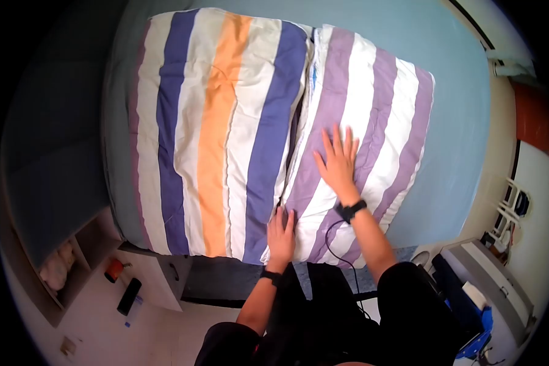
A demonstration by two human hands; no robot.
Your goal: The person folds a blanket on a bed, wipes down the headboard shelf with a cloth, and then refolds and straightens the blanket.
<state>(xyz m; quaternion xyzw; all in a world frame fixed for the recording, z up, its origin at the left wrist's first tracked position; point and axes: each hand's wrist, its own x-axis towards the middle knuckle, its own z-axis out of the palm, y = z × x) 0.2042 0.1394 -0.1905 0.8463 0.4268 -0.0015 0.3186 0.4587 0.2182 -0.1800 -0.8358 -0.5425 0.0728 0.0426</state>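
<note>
Two striped, folded quilts lie side by side on a bed with a blue-grey sheet [460, 122]. The left quilt [216, 122] has cream, navy and orange stripes; the right one [387, 122] is purple and white. My left hand [280, 239] rests at the near end of the seam between them, its fingers extended and pointing away from me. On the purple and white quilt my right hand [338, 160] lies with its fingers spread. Neither hand holds anything. Each wrist wears a black band, and a black cable hangs from the right one.
At the lower left stand an open shelf [97, 241] and a white cabinet [158, 274]. A red-orange object [113, 270] and a black object [129, 297] are near them. At the lower right is a grey and white cabinet [491, 283] with a blue bag [479, 335].
</note>
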